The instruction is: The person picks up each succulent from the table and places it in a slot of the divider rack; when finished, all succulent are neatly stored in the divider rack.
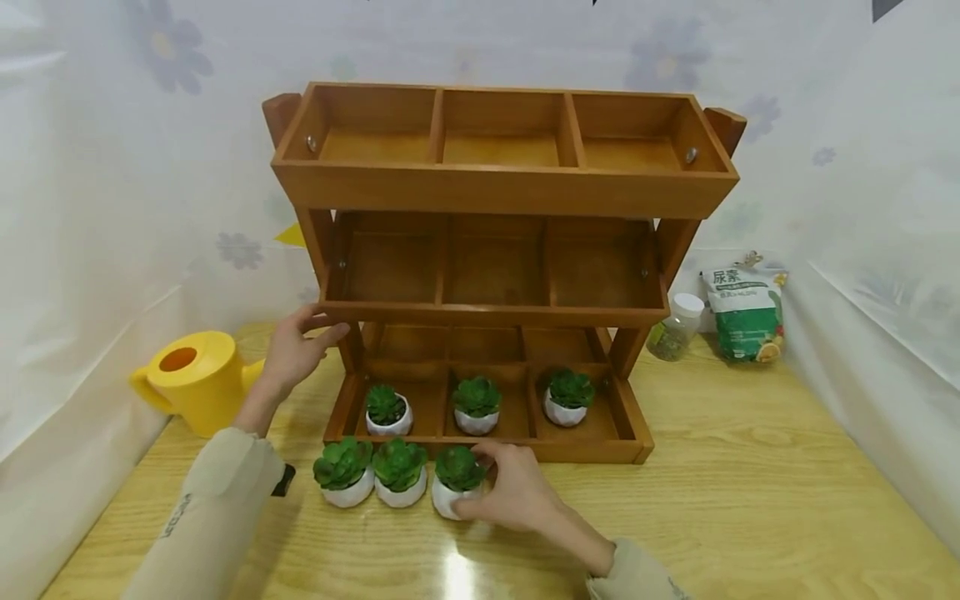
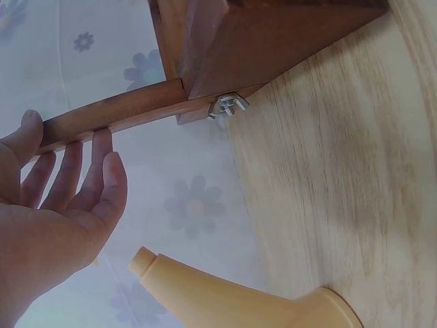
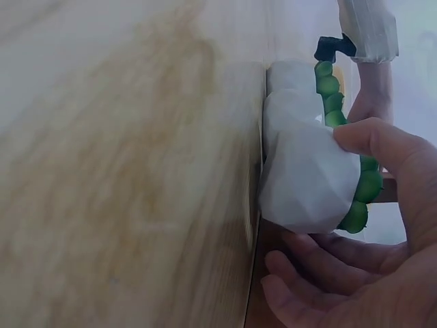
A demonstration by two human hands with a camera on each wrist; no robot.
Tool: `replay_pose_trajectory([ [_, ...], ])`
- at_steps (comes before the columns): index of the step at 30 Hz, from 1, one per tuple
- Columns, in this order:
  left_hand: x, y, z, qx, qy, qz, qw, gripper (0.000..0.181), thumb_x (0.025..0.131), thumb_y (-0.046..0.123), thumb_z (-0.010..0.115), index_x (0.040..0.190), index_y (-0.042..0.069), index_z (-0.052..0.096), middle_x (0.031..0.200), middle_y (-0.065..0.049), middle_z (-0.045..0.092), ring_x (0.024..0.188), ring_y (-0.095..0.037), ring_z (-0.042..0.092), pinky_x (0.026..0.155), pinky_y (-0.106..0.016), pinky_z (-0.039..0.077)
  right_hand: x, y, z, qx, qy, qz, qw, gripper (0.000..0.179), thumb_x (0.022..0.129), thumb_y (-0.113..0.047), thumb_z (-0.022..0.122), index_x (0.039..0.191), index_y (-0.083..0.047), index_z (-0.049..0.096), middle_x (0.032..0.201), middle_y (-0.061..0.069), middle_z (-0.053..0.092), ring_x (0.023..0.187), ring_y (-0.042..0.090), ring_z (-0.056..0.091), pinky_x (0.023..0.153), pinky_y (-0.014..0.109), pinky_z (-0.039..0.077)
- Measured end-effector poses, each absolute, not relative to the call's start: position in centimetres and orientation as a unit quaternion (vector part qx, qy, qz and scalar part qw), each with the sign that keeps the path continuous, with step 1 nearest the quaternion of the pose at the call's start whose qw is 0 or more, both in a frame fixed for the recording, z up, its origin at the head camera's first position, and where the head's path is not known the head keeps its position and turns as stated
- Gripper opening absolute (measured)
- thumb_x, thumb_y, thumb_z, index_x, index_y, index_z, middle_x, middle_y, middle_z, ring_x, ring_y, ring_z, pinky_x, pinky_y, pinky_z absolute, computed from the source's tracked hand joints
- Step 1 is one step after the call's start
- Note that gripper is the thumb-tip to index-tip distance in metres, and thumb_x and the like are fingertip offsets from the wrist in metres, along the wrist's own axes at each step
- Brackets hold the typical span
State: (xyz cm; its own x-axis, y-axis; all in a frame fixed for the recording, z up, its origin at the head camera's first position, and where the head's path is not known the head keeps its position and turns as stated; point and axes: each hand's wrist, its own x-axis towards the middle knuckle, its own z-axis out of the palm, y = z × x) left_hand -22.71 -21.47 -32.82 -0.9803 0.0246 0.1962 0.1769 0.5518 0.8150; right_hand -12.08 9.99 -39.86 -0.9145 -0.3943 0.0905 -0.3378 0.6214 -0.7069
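Note:
A three-tier wooden plant stand [image 1: 502, 192] faces me, each tier divided into compartments. My left hand [image 1: 295, 354] grips its side post [image 2: 113, 111], thumb on one side and fingers on the other. In front of the lowest tier, my right hand [image 1: 517, 492] holds a small succulent in a white faceted pot [image 3: 311, 181] between thumb and fingers, the pot low at the tabletop. To its left stand two matching potted succulents, the nearer one [image 1: 400, 473] and the outer one [image 1: 345, 471]. Three more, including a middle one [image 1: 477, 402], sit one per compartment in the bottom tier.
A yellow watering can [image 1: 206, 383] stands left of the stand, near my left forearm. Behind on the right are a white-lidded jar [image 1: 677, 327] and a green and white bag [image 1: 746, 312]. Floral sheeting [image 1: 862, 167] encloses the wooden table [image 1: 750, 500].

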Motion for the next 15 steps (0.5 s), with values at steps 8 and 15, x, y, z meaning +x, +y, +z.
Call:
replay_pose_trajectory([
  [8, -22.7, -21.4, -32.8, -0.057, -0.874, -0.475, 0.079, 0.055, 0.098, 0.037, 0.055, 0.141, 0.004, 0.045, 0.136, -0.026, 0.049, 0.108, -0.041, 0.061, 0.082, -0.047, 0.053, -12.4, 11.0, -39.5, -0.175, 0.872, -0.445, 0.102, 0.061, 0.072, -0.035, 0.079, 0.116, 0.004, 0.062, 0.095, 0.004, 0.066, 0.076, 0.013, 0.059, 0.066, 0.028, 0.051],
  [15, -22.7, -21.5, -32.9, -0.057, -0.876, -0.471, 0.086, 0.055, 0.098, 0.037, 0.055, 0.141, 0.004, 0.045, 0.136, -0.026, 0.049, 0.109, -0.041, 0.06, 0.082, -0.048, 0.053, -12.8, 11.9, -38.2, -0.146, 0.839, -0.51, 0.124, 0.049, 0.077, -0.03, 0.078, 0.113, -0.001, 0.064, 0.101, 0.005, 0.064, 0.089, 0.017, 0.06, 0.074, 0.034, 0.051],
])
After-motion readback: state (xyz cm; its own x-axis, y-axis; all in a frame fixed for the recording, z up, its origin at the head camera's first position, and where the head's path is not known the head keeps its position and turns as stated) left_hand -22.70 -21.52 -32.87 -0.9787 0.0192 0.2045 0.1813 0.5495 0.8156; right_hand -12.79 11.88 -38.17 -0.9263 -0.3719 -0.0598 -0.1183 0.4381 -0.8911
